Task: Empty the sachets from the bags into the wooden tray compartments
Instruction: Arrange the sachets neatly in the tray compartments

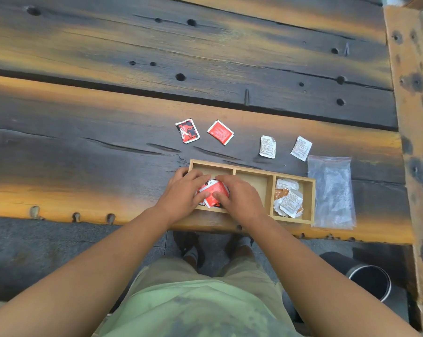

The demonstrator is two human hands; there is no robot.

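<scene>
Seating red sachets (214, 192) in the 9 o'clock compartment of the wooden tray (254, 171).
Left hand (181, 193) and right hand (239, 198) pinch the bundle together, likely to fit it in; white sachets (289, 198) fill 3 o'clock.

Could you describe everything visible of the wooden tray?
The wooden tray is a shallow, pale rectangle with three compartments, lying flat at the front of the table. In the left compartment the left hand and right hand hold red sachets; the middle looks empty; the right holds white and brown sachets. A clear plastic bag lies beside its right wall.
</scene>
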